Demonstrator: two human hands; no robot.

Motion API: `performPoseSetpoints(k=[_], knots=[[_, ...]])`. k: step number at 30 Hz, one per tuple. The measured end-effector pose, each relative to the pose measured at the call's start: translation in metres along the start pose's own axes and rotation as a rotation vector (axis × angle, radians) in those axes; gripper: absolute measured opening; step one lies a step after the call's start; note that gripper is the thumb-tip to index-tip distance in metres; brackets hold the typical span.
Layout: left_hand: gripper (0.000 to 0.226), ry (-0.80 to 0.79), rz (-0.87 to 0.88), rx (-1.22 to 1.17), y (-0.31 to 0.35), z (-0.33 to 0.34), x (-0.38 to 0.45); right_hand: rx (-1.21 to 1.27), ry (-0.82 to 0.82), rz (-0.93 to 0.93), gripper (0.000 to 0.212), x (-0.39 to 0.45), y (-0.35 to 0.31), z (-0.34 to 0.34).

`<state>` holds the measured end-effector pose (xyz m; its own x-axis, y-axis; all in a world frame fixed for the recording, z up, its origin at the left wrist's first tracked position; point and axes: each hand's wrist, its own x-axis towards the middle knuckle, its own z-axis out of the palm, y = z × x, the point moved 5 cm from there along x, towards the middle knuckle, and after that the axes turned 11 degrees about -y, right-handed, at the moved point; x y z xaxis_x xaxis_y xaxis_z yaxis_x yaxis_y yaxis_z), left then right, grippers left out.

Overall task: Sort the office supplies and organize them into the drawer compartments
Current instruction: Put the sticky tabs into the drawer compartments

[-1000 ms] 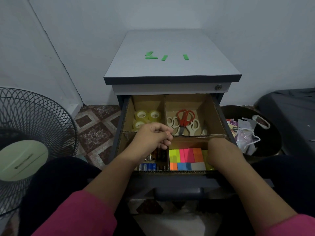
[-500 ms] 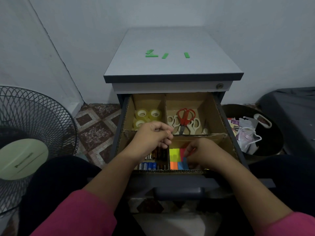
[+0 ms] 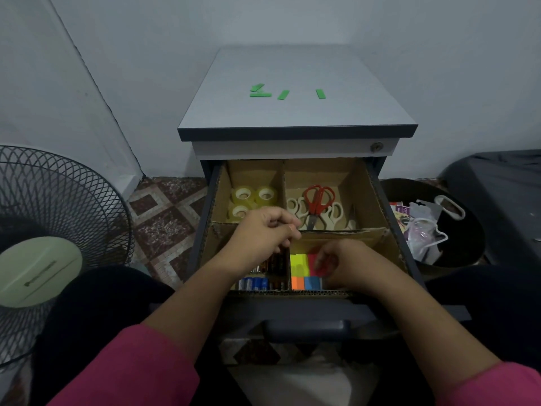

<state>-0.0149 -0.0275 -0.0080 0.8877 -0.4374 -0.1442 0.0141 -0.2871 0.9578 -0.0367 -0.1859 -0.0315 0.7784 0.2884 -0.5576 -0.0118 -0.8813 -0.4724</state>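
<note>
The open drawer (image 3: pixel 392 218) is cut into four cardboard compartments whose dividers bar sideways passage, so each is reached only from above. The far pair lie partly under the cabinet top's (image 3: pixel 295 133) front edge, tape rolls (image 3: pixel 254 197) far left and scissors (image 3: pixel 317 202) far right, with bare floor along the right wall. The left hand (image 3: pixel 263 234) covers the near-left compartment over the batteries (image 3: pixel 257 282), and the right hand (image 3: pixel 342 263) fills the near-right one over the sticky notes (image 3: pixel 300 266).

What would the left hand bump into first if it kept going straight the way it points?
Probably the scissors. The left hand points right and away, over the cardboard divider, toward their compartment, though depth is hard to judge.
</note>
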Motion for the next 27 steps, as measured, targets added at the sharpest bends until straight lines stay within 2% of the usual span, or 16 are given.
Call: performPoseSetpoints(k=[3, 6, 9, 17, 23, 27], knots=[[0.019, -0.158, 0.088, 0.3, 0.01, 0.019, -0.006, -0.042, -0.004, -0.022, 0.027, 0.002, -0.001, 0.001], [0.016, -0.269, 0.146, 0.813, 0.015, 0.036, -0.01, -0.085, 0.003, -0.026, 0.023, 0.004, -0.001, 0.002], [0.018, -0.291, 0.188, 1.027, 0.018, 0.044, -0.011, -0.104, -0.01, -0.021, 0.014, 0.007, -0.001, 0.003], [0.023, -0.327, 0.163, 1.107, 0.013, 0.048, -0.008, -0.117, 0.029, 0.014, 0.006, 0.004, 0.004, -0.001], [0.023, -0.327, 0.173, 1.099, 0.014, 0.049, -0.008, -0.167, 0.019, 0.079, 0.019, 0.002, 0.01, -0.004], [0.022, -0.339, 0.175, 1.085, 0.013, 0.049, -0.008, -0.145, -0.003, 0.082, 0.017, 0.002, 0.009, -0.003]])
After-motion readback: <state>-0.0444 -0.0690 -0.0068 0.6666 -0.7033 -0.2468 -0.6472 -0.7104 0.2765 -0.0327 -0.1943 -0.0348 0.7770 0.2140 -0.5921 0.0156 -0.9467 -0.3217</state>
